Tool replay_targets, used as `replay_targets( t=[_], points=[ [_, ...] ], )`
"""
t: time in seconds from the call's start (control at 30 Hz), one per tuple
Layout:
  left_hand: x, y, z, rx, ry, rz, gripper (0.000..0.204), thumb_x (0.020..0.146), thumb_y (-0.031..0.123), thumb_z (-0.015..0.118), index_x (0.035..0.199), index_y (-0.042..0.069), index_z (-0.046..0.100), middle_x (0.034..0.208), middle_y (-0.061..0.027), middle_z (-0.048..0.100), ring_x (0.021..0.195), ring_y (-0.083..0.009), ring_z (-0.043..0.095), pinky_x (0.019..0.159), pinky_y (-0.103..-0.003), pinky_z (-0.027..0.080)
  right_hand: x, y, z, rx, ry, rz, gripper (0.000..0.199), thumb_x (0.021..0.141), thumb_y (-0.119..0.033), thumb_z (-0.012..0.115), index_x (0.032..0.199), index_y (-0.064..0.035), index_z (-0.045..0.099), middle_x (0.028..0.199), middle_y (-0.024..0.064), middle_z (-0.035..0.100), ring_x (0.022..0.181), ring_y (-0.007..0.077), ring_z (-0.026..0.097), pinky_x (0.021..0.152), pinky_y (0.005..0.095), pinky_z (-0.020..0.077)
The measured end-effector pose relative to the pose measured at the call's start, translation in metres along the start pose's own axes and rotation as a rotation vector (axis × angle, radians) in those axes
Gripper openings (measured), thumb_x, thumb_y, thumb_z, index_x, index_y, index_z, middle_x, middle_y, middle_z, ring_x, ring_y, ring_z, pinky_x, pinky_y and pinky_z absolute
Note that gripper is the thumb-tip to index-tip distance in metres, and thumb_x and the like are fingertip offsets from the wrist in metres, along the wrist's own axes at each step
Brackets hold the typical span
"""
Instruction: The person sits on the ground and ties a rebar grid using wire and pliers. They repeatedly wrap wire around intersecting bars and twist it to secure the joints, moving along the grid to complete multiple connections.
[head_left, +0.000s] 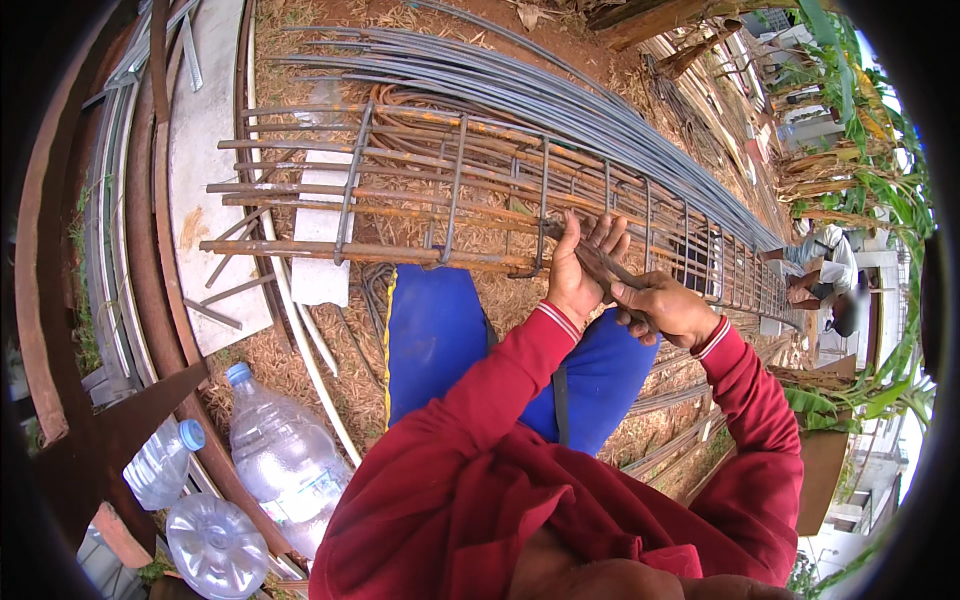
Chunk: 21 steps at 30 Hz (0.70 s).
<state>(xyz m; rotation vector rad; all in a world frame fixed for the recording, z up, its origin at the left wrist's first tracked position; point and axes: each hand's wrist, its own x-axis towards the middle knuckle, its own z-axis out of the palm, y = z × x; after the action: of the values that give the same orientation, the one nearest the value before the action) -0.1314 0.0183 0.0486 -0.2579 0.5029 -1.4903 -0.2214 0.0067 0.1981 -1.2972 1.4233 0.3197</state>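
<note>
A long cage of rusty reinforcing bars [400, 211] with square stirrups stretches from the left toward the far right. In front of its near lower bar, my left hand [577, 272] has its palm turned up and its fingers partly curled around a dark, slender metal tool [605, 266]. Closed around the tool's other end is my right hand [668, 308], thumb on top. The tool's exact kind is hard to make out between the hands. Its far end lies close to a stirrup. My blue-trousered legs [440, 325] are bent beneath the cage.
Grey reinforcing bars [520, 75] lie in a bundle beyond the cage. Large clear plastic bottles [285, 450] stand at lower left, beside a white pipe [318, 375] and a pale board [205, 180]. At the far right, another person [825, 270] bends near the cage's end.
</note>
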Motion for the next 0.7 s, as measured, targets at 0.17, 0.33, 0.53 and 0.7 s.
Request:
replay_targets(
  t=[0.17,0.33,0.53,0.7],
  points=[
    [-0.01,0.02,-0.037,0.174,-0.088,-0.2,0.033,0.094,0.046,0.065,0.091,0.014,0.055,0.068,0.0077,0.048,0.068,-0.0095,0.054,0.08,-0.035,0.05,0.008,0.043,0.055,0.424,-0.009,-0.054,0.037,0.102,-0.035,0.056,0.111,0.0011,0.058,0.081,0.0054,0.058,0.062,0.0117,0.054,0.052,0.0263,0.0474],
    [-0.006,0.009,-0.026,0.222,0.058,-0.122,0.032,0.096,0.039,0.065,0.083,0.016,0.048,0.067,0.0058,0.043,0.061,-0.0113,0.046,0.076,-0.035,0.049,-0.012,0.032,0.025,0.025,-0.011,-0.22,0.05,0.095,-0.036,0.067,0.124,0.0029,0.054,0.095,0.0127,0.067,0.075,0.0168,0.065,0.066,0.0302,0.0541],
    [0.014,-0.014,0.005,0.118,0.184,0.032,0.038,0.098,0.041,0.062,0.077,0.012,0.047,0.07,0.0,0.048,0.068,-0.0176,0.053,0.077,-0.036,0.051,0.0,0.014,0.029,-1.705,0.947,-0.533,0.045,0.087,-0.014,0.062,0.127,-0.0001,0.048,0.098,0.0143,0.061,0.093,0.0269,0.064,0.08,0.0359,0.0524],
    [0.021,-0.013,0.01,-0.003,0.15,0.056,0.043,0.097,0.046,0.059,0.078,0.008,0.049,0.077,-0.0051,0.055,0.081,-0.0216,0.059,0.083,-0.035,0.052,0.014,-0.003,0.013,-1.695,0.942,-0.653,0.018,0.087,-0.008,0.055,0.104,-0.0045,0.049,0.085,0.0103,0.056,0.082,0.0257,0.061,0.072,0.037,0.0488]
  ],
)
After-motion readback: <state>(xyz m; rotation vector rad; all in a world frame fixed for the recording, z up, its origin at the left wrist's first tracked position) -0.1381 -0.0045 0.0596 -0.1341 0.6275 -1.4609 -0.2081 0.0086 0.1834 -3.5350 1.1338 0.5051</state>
